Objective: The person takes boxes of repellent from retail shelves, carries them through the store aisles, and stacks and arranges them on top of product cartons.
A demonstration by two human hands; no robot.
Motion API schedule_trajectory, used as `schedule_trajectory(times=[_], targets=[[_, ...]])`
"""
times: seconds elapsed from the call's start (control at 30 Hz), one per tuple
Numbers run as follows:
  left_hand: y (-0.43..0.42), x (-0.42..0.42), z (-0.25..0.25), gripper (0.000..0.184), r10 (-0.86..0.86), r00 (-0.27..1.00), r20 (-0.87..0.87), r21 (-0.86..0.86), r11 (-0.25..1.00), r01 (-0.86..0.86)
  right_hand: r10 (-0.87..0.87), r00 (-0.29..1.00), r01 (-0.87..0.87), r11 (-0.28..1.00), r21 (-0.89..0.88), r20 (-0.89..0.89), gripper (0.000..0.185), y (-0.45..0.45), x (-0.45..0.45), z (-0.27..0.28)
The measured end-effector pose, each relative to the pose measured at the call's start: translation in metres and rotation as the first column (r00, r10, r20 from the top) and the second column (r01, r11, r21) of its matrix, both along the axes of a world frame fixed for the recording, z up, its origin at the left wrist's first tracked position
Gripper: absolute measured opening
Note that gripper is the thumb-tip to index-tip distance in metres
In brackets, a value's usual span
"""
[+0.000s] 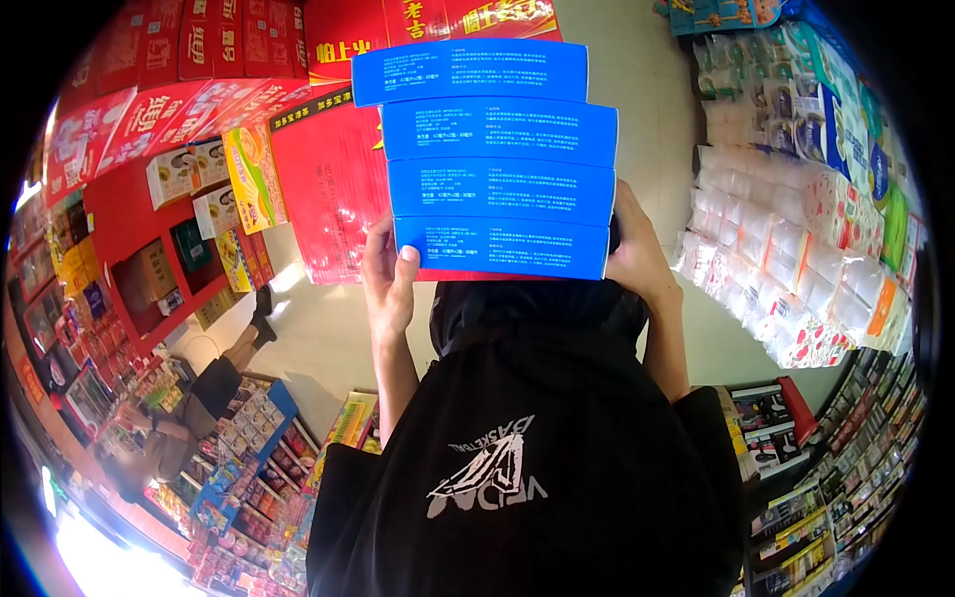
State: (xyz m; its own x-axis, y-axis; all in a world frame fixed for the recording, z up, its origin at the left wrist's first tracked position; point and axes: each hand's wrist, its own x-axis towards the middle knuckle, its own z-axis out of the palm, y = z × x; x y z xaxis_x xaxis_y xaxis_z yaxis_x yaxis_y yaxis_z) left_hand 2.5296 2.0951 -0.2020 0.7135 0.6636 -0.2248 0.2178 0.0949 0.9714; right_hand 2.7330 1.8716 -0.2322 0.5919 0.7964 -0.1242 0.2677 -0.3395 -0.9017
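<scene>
Several long, flat blue boxes [502,189] with small white print are stacked in front of my body, the topmost in the picture shifted a little to the left. My left hand [390,279] grips the left end of the stack, its thumb pressed on the printed side of the nearest box. At the opposite end, my right hand [642,254] holds the stack, with its fingers largely hidden behind the boxes. Large red cartons [333,199] stand just beyond the stack; whether the boxes touch them I cannot tell.
Packs wrapped in clear plastic [796,249] are piled on the right. Red shelving [194,308] with small boxes stands on the left. A person [179,438] is at the lower left, near a goods rack [244,438]. Pale floor [652,129] runs beside the cartons.
</scene>
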Motion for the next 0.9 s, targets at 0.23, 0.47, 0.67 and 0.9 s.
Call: schedule_trajectory(times=[0.23,0.47,0.67,0.9], targets=[[-0.001,-0.003,0.001,0.053,0.0,1.0,-0.027,0.01,1.0,0.0,0.01,0.999,-0.01,1.0,0.004,0.041,0.086,-0.002,0.002,-0.001],[-0.003,0.0,0.005,0.054,0.008,1.0,-0.03,-0.008,1.0,-0.008,0.01,1.0,-0.01,1.0,-0.023,0.019,0.089,-0.002,0.002,0.0],[-0.001,-0.001,0.003,0.052,-0.005,1.0,-0.018,-0.033,0.999,0.004,0.012,1.0,-0.011,0.999,-0.031,0.017,0.091,-0.002,0.004,0.0],[0.001,-0.006,0.0,0.049,-0.019,1.0,0.016,-0.061,0.998,0.02,0.019,1.0,-0.018,0.999,-0.049,0.018,0.091,-0.002,0.005,0.0]])
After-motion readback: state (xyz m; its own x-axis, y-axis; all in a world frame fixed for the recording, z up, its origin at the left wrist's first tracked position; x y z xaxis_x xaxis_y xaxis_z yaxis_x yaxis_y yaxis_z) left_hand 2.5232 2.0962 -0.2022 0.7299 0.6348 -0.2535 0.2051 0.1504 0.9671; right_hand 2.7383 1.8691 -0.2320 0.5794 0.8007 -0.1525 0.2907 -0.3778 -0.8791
